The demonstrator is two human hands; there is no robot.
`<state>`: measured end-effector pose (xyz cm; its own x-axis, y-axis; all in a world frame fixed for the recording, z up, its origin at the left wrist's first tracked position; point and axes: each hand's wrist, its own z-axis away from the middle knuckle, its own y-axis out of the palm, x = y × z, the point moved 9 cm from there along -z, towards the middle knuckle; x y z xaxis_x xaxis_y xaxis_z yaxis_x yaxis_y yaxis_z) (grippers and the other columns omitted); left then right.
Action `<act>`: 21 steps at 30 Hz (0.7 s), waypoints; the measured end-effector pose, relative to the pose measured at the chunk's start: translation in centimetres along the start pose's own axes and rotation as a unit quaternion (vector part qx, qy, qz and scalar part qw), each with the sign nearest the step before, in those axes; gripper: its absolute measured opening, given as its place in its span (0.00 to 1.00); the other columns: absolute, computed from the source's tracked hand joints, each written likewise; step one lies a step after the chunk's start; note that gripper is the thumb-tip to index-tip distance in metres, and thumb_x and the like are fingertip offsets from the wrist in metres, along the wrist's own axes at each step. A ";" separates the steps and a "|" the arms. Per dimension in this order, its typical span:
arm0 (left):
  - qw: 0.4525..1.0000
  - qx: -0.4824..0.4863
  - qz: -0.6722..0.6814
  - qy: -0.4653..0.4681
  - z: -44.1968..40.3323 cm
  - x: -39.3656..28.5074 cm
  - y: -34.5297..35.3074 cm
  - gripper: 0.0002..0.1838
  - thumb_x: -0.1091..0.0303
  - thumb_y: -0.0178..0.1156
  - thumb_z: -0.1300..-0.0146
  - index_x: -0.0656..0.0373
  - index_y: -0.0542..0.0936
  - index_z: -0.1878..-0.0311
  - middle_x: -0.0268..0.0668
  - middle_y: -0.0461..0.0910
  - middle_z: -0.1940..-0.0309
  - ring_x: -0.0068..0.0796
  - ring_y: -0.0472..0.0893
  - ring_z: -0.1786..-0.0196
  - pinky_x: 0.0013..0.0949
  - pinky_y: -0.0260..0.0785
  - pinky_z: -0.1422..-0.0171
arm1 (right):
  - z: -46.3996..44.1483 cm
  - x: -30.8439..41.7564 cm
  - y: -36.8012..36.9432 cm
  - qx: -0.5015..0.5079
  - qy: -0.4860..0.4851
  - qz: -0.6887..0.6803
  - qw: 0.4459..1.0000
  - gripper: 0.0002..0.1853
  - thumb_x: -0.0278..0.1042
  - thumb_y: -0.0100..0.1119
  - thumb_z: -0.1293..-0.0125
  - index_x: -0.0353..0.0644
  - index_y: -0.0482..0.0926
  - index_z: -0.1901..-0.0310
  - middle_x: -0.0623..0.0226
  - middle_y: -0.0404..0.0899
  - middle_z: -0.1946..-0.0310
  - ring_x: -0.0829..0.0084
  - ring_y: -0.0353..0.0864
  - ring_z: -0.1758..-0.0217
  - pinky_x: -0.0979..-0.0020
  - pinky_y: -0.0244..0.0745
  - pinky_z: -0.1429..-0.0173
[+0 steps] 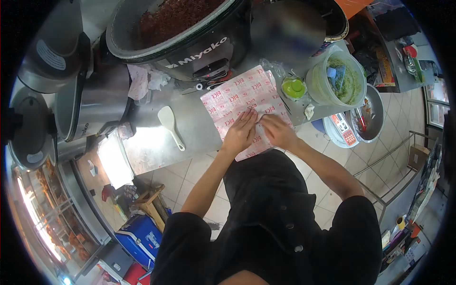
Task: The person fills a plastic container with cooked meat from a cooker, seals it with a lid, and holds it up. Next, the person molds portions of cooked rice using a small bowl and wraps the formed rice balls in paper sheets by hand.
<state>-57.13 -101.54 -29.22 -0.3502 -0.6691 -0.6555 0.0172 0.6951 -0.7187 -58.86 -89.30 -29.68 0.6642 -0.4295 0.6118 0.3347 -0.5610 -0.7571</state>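
Sheets of white food wrapping paper (233, 97) printed in red lie at the table's front edge, close against my body. My left hand (241, 133) rests on the paper's lower middle with its fingers stretched out flat. Right beside it, my right hand (279, 132) has bent fingers and seems to pinch a bit of the paper; its fingertips are partly hidden. A white rice paddle (170, 124) lies on the steel to the left. At the paper's right stands a small container with a bright green lid (294, 88).
A large black Miyako rice cooker (204, 57) holding brown food stands behind the paper. To its left is another cooker (102, 90). A clear tub (325, 83) with green contents stands at right. White sheets (114, 159) overhang the front left edge; a blue cooler (140, 240) sits below.
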 end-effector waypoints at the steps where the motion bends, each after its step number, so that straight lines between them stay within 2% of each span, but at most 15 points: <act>1: 1.000 -0.004 -0.019 0.008 0.0 -0.7 0.0 0.25 0.70 0.60 0.39 0.70 0.74 0.40 0.53 0.73 0.37 0.48 0.70 0.31 0.46 0.61 0.26 | -0.2 0.6 -2.0 -0.052 -0.013 0.035 0.998 0.19 0.33 0.60 0.40 0.36 0.77 0.47 0.60 0.75 0.45 0.57 0.72 0.38 0.54 0.64 0.32; 4: 0.998 -0.023 -0.050 0.017 0.3 -1.6 0.2 0.26 0.67 0.63 0.39 0.70 0.74 0.40 0.53 0.73 0.37 0.49 0.70 0.30 0.47 0.60 0.25 | -1.2 4.1 -6.0 -0.099 -0.061 0.227 0.967 0.23 0.32 0.60 0.42 0.40 0.77 0.43 0.66 0.75 0.44 0.60 0.69 0.34 0.57 0.64 0.30; 7: 0.997 -0.031 -0.064 0.022 0.1 -2.2 0.2 0.25 0.68 0.63 0.39 0.70 0.75 0.41 0.52 0.73 0.37 0.50 0.69 0.30 0.47 0.61 0.25 | -1.8 2.7 -4.4 -0.005 -0.106 0.246 0.963 0.23 0.32 0.62 0.41 0.43 0.78 0.43 0.65 0.76 0.42 0.61 0.69 0.32 0.56 0.67 0.32; 10: 0.996 -0.077 -0.049 -0.009 1.7 -1.7 -0.4 0.22 0.72 0.62 0.39 0.69 0.77 0.42 0.51 0.75 0.39 0.49 0.71 0.32 0.46 0.64 0.28 | -0.9 -0.4 -1.9 0.027 -0.127 0.213 0.968 0.21 0.29 0.59 0.43 0.44 0.81 0.45 0.69 0.74 0.39 0.66 0.66 0.29 0.60 0.64 0.28; 13: 0.985 -0.146 -0.039 -0.080 6.0 0.9 -0.3 0.18 0.79 0.61 0.42 0.67 0.79 0.46 0.50 0.78 0.43 0.48 0.76 0.39 0.44 0.70 0.34 | -0.1 -3.5 -0.3 -0.024 -0.111 0.122 0.986 0.17 0.27 0.59 0.43 0.43 0.84 0.51 0.69 0.79 0.46 0.66 0.75 0.37 0.63 0.70 0.33; 16: 0.976 -0.178 -0.050 -0.118 7.8 2.5 -0.7 0.16 0.82 0.61 0.45 0.64 0.81 0.52 0.50 0.79 0.48 0.48 0.79 0.48 0.44 0.73 0.43 | -0.8 -4.8 0.1 0.003 -0.086 0.055 0.995 0.14 0.26 0.61 0.45 0.43 0.85 0.55 0.68 0.81 0.52 0.63 0.80 0.47 0.65 0.75 0.41; 17: 0.973 -0.184 -0.057 -0.126 7.7 2.7 -1.1 0.15 0.83 0.62 0.47 0.64 0.81 0.54 0.50 0.79 0.50 0.48 0.80 0.51 0.45 0.74 0.45 | -1.2 -5.8 0.6 0.038 -0.046 0.014 0.998 0.14 0.26 0.62 0.45 0.43 0.84 0.55 0.68 0.81 0.53 0.62 0.80 0.47 0.65 0.75 0.41; 18: 0.971 -0.176 -0.044 -0.158 7.0 3.7 -1.1 0.13 0.85 0.61 0.49 0.64 0.80 0.59 0.50 0.80 0.57 0.49 0.80 0.56 0.46 0.75 0.53 | -1.6 -6.9 1.0 0.074 -0.006 -0.026 0.997 0.14 0.27 0.63 0.46 0.43 0.84 0.55 0.67 0.80 0.54 0.62 0.80 0.48 0.64 0.75 0.42; 19: 0.956 -0.184 -0.008 -0.230 5.9 4.7 -1.9 0.13 0.84 0.61 0.49 0.64 0.79 0.59 0.49 0.80 0.57 0.49 0.80 0.55 0.46 0.74 0.52 | -2.2 -7.7 1.2 0.108 0.033 -0.064 0.992 0.14 0.27 0.63 0.46 0.44 0.84 0.55 0.66 0.80 0.55 0.61 0.79 0.48 0.64 0.75 0.43; 21: 0.907 -0.200 0.065 -0.364 4.2 6.2 -3.3 0.12 0.82 0.62 0.48 0.63 0.79 0.59 0.49 0.79 0.57 0.49 0.80 0.55 0.46 0.73 0.50 | -4.4 -8.4 0.6 0.096 0.164 -0.081 0.978 0.15 0.28 0.64 0.46 0.45 0.84 0.55 0.66 0.80 0.53 0.61 0.79 0.47 0.63 0.75 0.43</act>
<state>-55.44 -109.05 -31.89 0.3442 -0.4705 -0.8125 -0.3777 0.7229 -0.5785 -67.23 -89.11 -34.26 0.3520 -0.5678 0.7441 0.5574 -0.5114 -0.6540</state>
